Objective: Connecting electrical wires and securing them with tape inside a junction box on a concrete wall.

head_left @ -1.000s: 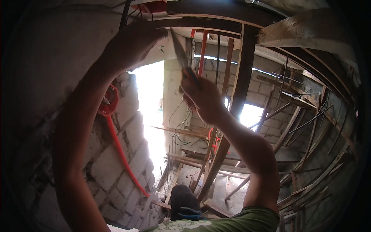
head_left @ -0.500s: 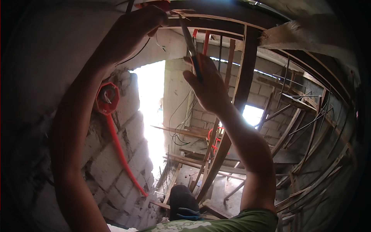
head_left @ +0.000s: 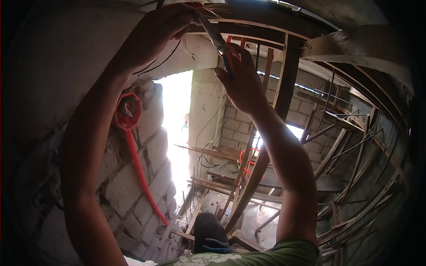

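Observation:
Both my arms are raised overhead. My left hand (head_left: 171, 21) is closed at the top, its fingers pinched on electrical wires beside a red fitting (head_left: 194, 4) that is mostly hidden. Thin copper-coloured strands (head_left: 216, 8) fan out past those fingertips. Below the hand hang a black wire (head_left: 166, 59) and a pale wire (head_left: 188, 52). In my right hand (head_left: 243, 82) are pliers (head_left: 214, 35) with dark blue handles, pointing up and left. Their jaws reach to the fingers of my left hand; what lies between the jaws is hidden.
On the block wall at left sits a red octagonal junction box (head_left: 128, 111) with a red conduit (head_left: 143, 181) running down. Wooden beams (head_left: 284, 80) cross overhead and at right. Loose wires (head_left: 213, 148) hang by a bright doorway (head_left: 177, 119). Blue-handled tools (head_left: 217, 248) lie against my body.
The pliers' tip has moved left and up against my left hand's fingers. My right hand has shifted slightly right and down. The view has tilted a little.

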Motion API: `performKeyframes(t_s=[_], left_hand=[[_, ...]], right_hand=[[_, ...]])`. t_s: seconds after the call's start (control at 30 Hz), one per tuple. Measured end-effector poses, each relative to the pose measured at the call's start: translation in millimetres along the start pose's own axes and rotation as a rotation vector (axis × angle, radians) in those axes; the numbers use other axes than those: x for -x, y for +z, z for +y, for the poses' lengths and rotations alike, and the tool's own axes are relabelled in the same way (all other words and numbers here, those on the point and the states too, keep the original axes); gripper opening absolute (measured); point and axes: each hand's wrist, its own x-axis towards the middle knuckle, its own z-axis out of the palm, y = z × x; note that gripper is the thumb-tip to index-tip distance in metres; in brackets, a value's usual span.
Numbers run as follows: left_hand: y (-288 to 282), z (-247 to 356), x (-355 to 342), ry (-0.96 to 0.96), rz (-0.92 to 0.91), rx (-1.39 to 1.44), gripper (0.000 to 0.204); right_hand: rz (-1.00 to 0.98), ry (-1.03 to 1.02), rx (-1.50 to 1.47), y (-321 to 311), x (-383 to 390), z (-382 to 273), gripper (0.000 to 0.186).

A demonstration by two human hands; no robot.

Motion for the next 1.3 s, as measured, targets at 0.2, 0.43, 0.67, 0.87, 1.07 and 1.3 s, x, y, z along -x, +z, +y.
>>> performKeyframes(t_s=[0.2, 0.43, 0.67, 0.87, 1.07, 1.3], left_hand=[[-3, -1, -1, -0.014, -0.041, -0.12, 0.038], [-2, -1, 0, -0.006, -0.084, -0.122, 0.035], [17, -17, 9, 0.402, 0.05, -0.782, 0.02], [15, -28, 22, 0.624, -0.227, -1.204, 0.036], [17, -22, 13, 0.558, -0.002, -0.934, 0.023], [9, -5, 7, 0.01, -0.001, -0.3, 0.029]], right_hand=[[0.109, -0.146, 0.138, -2, -8, 4, 0.043], [0.124, -0.283, 0.224, -16, -19, -15, 0.019], [-0.048, -0.037, 0.076, -14, 23, -13, 0.029], [-0.629, 0.895, -1.433, -54, 57, -30, 0.041], [-0.489, 0.664, -1.01, -55, 57, -35, 0.039], [-0.183, 0.147, -0.153, -17, 39, -15, 0.047]])
